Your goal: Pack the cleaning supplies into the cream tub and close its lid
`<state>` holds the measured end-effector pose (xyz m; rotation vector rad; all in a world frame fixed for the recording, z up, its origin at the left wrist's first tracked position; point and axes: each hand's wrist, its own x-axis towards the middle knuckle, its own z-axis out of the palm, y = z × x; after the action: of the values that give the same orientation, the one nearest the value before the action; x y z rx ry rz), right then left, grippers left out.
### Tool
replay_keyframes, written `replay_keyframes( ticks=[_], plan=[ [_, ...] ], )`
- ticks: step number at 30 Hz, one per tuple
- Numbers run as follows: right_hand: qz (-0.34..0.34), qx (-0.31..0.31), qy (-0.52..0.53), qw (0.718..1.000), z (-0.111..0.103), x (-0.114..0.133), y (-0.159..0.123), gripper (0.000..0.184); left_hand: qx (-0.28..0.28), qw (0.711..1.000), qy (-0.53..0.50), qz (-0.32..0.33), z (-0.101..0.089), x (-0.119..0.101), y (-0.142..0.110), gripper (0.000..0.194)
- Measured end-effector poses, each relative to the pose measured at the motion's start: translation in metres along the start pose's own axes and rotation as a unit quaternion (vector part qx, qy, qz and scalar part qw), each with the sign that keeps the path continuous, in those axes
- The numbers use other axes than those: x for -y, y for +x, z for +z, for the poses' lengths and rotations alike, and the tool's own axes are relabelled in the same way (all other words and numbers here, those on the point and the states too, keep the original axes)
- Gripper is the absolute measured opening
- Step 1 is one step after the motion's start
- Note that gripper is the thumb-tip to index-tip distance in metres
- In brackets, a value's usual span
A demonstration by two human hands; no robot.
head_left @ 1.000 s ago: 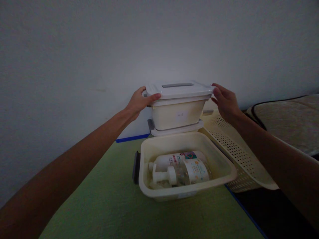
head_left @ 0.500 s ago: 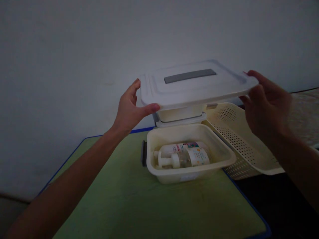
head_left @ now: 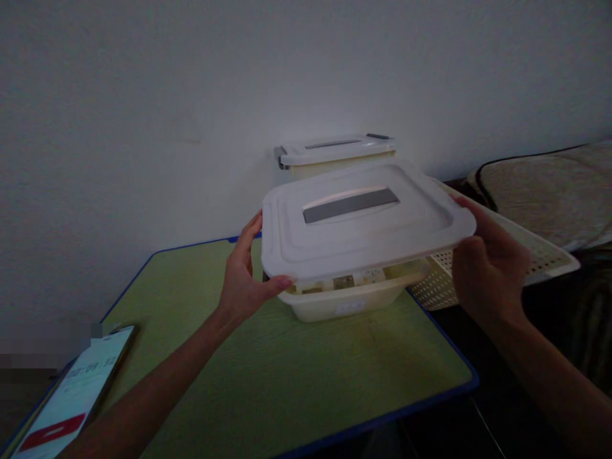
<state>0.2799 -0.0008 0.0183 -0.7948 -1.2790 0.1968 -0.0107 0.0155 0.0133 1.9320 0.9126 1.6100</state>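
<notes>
A white lid (head_left: 344, 239) with a grey strip in its middle is held level between my two hands. My left hand (head_left: 243, 274) grips its left edge, thumb at the near corner. At the right end, my right hand (head_left: 490, 261) is closed on the edge. Just under the lid stands a cream storage box (head_left: 354, 305), partly covered from view. Through the gap show parts of the bottles (head_left: 344, 282) lying inside it. Whether the lid touches the box rim on the far side is hidden.
Behind stands a closed lidded box (head_left: 335, 153) against the wall. A perforated cream basket (head_left: 437, 287) sits right of the green table (head_left: 229, 395) with blue edging. A phone (head_left: 79, 389) lies at the table's left edge; a beige cushion (head_left: 549, 185) is at far right.
Both hands have lowered the lid over the box, and it now hides most of the bottles. The view has shifted, bringing the phone and the rear box's top into sight.
</notes>
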Motion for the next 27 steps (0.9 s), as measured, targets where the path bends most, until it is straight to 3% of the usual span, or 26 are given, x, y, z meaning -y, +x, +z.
replay_keyframes(
  ticks=[11, 21, 27],
  plan=[
    [0.106, 0.024, -0.099, 0.989, -0.007, -0.010, -0.040, 0.038, 0.038, 0.998, 0.030, -0.034, 0.001, 0.027, -0.031, 0.088],
    [0.128, 0.043, -0.111, 0.985, -0.007, -0.022, -0.046, 0.037, 0.048, 0.996, 0.051, -0.052, 0.004, 0.035, -0.041, 0.085],
    [0.112, 0.035, -0.091, 0.989, -0.008, -0.027, -0.050, 0.034, 0.064, 0.994, 0.082, -0.027, 0.002, 0.041, -0.042, 0.086]
  ],
)
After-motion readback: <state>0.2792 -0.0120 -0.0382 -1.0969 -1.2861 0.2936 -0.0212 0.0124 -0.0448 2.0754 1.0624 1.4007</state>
